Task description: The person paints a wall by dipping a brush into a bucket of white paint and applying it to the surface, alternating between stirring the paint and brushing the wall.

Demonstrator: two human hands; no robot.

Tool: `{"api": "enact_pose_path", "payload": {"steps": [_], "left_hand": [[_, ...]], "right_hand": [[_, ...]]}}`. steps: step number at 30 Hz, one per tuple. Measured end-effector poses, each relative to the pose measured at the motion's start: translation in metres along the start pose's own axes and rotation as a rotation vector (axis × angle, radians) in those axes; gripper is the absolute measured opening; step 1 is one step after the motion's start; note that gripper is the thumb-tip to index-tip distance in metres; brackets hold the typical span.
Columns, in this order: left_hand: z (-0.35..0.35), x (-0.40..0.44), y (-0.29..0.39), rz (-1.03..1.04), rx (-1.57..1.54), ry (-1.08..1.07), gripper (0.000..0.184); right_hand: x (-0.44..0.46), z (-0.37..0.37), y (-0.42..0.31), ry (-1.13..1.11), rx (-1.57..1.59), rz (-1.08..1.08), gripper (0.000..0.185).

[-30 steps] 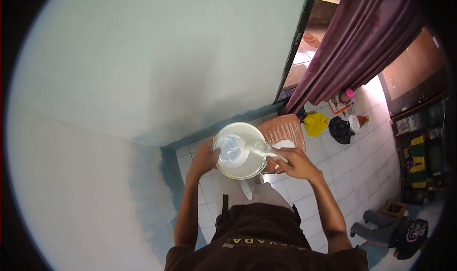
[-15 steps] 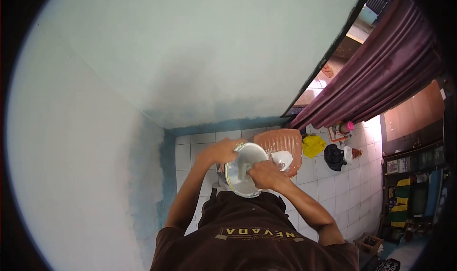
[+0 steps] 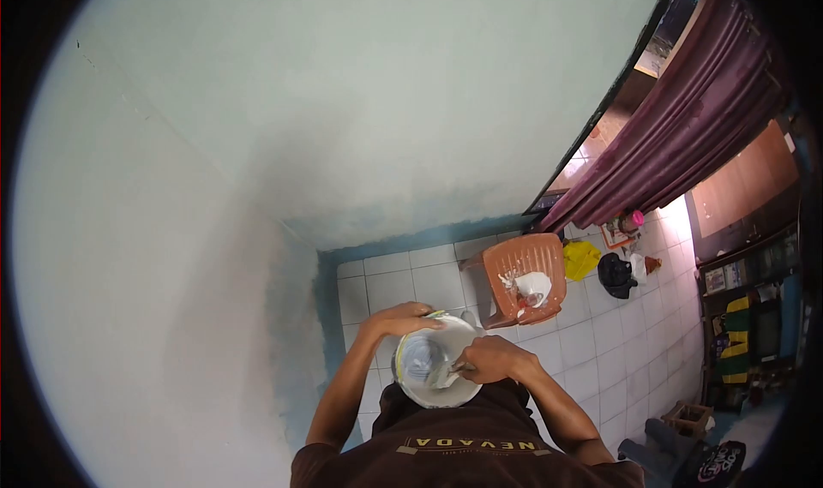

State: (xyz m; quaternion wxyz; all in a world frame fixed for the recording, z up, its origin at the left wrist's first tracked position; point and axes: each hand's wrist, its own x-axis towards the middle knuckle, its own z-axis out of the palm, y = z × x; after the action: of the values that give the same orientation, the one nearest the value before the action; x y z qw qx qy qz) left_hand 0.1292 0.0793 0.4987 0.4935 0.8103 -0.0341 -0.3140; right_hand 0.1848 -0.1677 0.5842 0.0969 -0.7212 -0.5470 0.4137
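A white bucket (image 3: pixel 470 387) is tilted close against the brown shirt, its open mouth facing up. My left hand (image 3: pixel 405 318) grips its upper rim. My right hand (image 3: pixel 492 359) is closed on the handle of a brush-like tool (image 3: pixel 444 375), whose pale end lies inside the bucket against the inner wall. Whitish-grey paint (image 3: pixel 418 357) shows at the bucket's bottom. Just beyond is a brown plastic stool (image 3: pixel 514 255) with a white, paint-smeared item (image 3: pixel 535 287) on it.
Partly painted walls (image 3: pixel 411 232) meet at a corner ahead and to the left. A purple curtain (image 3: pixel 677 137) hangs at right. Yellow (image 3: pixel 580 260) and black (image 3: pixel 615 275) bags lie on the tiled floor. A person (image 3: pixel 716 464) in dark clothes is at lower right, near shelves.
The bucket has come down and closer to the body. My left hand has shifted from its side to its upper rim, and my right hand has moved the tool deeper inside.
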Motion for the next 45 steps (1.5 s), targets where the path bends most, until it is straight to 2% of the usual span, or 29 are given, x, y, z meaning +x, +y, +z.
{"api": "enact_pose_path", "payload": {"steps": [1,2,4,5,7,9,10,12,13,15,17,18,20,21,23,25,26,28,31,33,34,35,37,38,39,40,43,44,45], "left_hand": [[0.005,0.001,-0.004,-0.076,-0.134,-0.004,0.065],[0.005,0.003,-0.011,-0.073,-0.127,-0.006,0.065],[0.015,0.003,-0.024,0.13,-0.475,0.0,0.077],[0.024,0.006,-0.028,0.134,-0.474,-0.008,0.077],[0.034,0.008,-0.024,0.025,-0.843,0.05,0.073],[0.025,0.012,-0.005,-0.001,-0.82,-0.044,0.073],[0.019,0.013,0.009,-0.031,-0.807,-0.136,0.072],[0.014,0.013,0.022,-0.028,-0.797,-0.162,0.074],[0.011,0.013,0.024,-0.02,-0.779,-0.181,0.075],[0.012,0.022,0.016,-0.042,-0.832,-0.22,0.075],[0.021,0.031,0.01,-0.045,-0.723,-0.057,0.076],[0.024,0.031,0.01,-0.048,-0.73,-0.054,0.076],[0.026,0.03,0.009,0.107,-0.733,0.083,0.077],[0.025,0.027,0.011,0.1,-0.738,0.083,0.077],[0.009,0.03,0.018,0.017,-0.74,-0.194,0.089],[0.007,0.039,0.019,-0.04,-0.753,-0.275,0.089],[0.005,0.042,0.019,-0.088,-0.761,-0.353,0.089],[-0.001,0.045,0.029,-0.046,-0.737,-0.341,0.089],[0.012,0.047,0.019,0.0,-0.7,-0.283,0.089],[0.012,0.059,0.019,0.046,-0.679,-0.267,0.088],[0.022,0.062,0.021,0.07,-0.699,-0.131,0.083],[0.024,0.069,0.021,0.064,-0.707,-0.136,0.083],[0.008,0.08,0.032,-0.01,-0.714,-0.461,0.077],[0.007,0.079,0.036,-0.054,-0.698,-0.451,0.061],[0.009,0.084,0.03,-0.166,-0.849,-0.517,0.06],[0.014,0.092,0.02,-0.134,-0.851,-0.493,0.06],[0.015,0.1,0.017,-0.137,-0.864,-0.502,0.061],[0.013,0.101,0.019,-0.182,-0.84,-0.514,0.058],[0.012,0.101,0.02,-0.228,-0.817,-0.525,0.056]], "right_hand": [[0.001,0.004,-0.005,-0.014,-0.016,0.042,0.032],[0.003,0.004,-0.006,-0.023,-0.041,0.084,0.033],[0.004,0.006,-0.01,-0.007,-0.015,0.08,0.032],[0.005,0.006,-0.011,0.0,0.004,0.074,0.031],[0.012,0.012,-0.022,-0.028,-0.065,0.082,0.029],[0.015,0.013,-0.028,-0.055,-0.134,0.09,0.027],[0.015,0.009,-0.03,-0.004,-0.146,0.06,0.025],[0.01,0.005,-0.033,0.164,-0.082,-0.012,0.023],[0.012,0.004,-0.039,0.159,-0.072,-0.016,0.023],[0.015,0.005,-0.05,0.324,-0.126,0.056,0.023],[0.02,0.019,-0.046,0.319,-0.16,0.014,0.025],[0.019,0.019,-0.044,0.28,-0.155,0.012,0.025],[0.017,0.011,-0.038,0.237,-0.15,0.006,0.026],[0.014,0.0,-0.037,0.201,-0.139,-0.026,0.025],[0.016,-0.008,-0.034,0.172,-0.131,-0.06,0.024],[0.02,-0.002,-0.034,0.375,-0.095,-0.169,0.023],[0.025,0.004,-0.031,0.372,-0.088,-0.168,0.023],[0.03,0.01,-0.026,0.2,-0.118,-0.139,0.024],[0.021,-0.008,-0.018,0.156,-0.069,-0.132,0.022],[0.017,-0.018,-0.016,0.174,-0.111,-0.102,0.026],[0.016,-0.021,-0.018,0.279,-0.087,-0.083,0.029],[0.016,-0.02,-0.02,0.382,-0.058,-0.063,0.032],[0.025,-0.004,-0.017,0.359,-0.048,-0.092,0.032],[0.027,-0.001,-0.016,0.243,-0.094,-0.08,0.031],[0.027,0.002,-0.015,0.123,-0.134,-0.07,0.031],[0.025,-0.003,-0.01,0.077,-0.094,-0.083,0.031],[0.019,-0.011,0.0,0.165,-0.021,-0.047,0.029],[0.02,-0.01,-0.005,0.333,-0.015,-0.043,0.029],[0.025,-0.005,-0.005,0.335,-0.013,-0.044,0.029]]}}
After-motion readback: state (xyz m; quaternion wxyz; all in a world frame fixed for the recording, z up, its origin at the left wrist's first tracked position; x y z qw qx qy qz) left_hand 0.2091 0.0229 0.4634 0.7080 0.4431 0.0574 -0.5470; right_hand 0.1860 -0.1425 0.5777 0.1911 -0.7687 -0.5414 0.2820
